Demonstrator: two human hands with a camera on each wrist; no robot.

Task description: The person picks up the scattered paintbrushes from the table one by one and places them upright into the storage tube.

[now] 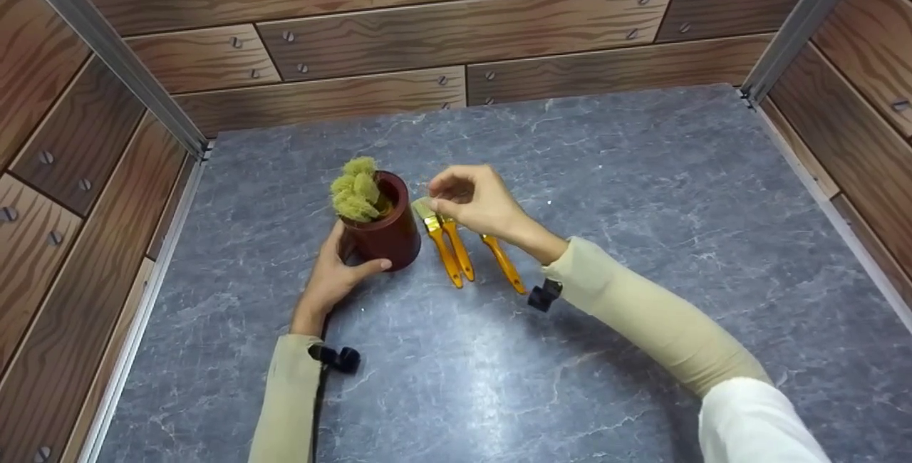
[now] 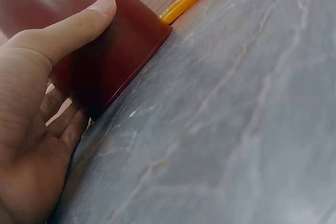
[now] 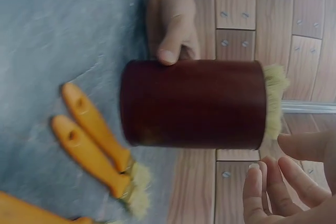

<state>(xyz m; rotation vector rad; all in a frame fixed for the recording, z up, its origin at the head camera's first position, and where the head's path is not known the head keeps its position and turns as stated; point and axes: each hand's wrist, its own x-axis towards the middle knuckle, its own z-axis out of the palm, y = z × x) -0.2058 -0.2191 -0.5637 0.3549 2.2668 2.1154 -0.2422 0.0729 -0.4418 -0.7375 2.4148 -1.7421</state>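
My left hand (image 1: 329, 279) grips a dark red cylindrical holder (image 1: 390, 243) from its left side, thumb across the front and fingers behind. Several paintbrushes (image 1: 354, 198) stand in the holder, pale bristles up, leaning over its left rim. Just right of the holder, my right hand (image 1: 486, 205) hovers over the paintbrushes lying on the table, fingers loosely bent. Nothing sits between its thumb and fingers in the right wrist view. Two orange-handled paintbrushes (image 3: 89, 153) lie side by side, bristles away from me. A third paintbrush (image 1: 504, 263) lies farther right, its bristle end hidden beneath the hand.
The grey marbled tabletop (image 1: 456, 363) extends around the hands. Wood-patterned panels (image 1: 370, 43) enclose it at the back and both sides, with metal corner posts (image 1: 121, 64). Each wrist carries a small black camera (image 1: 345, 360).
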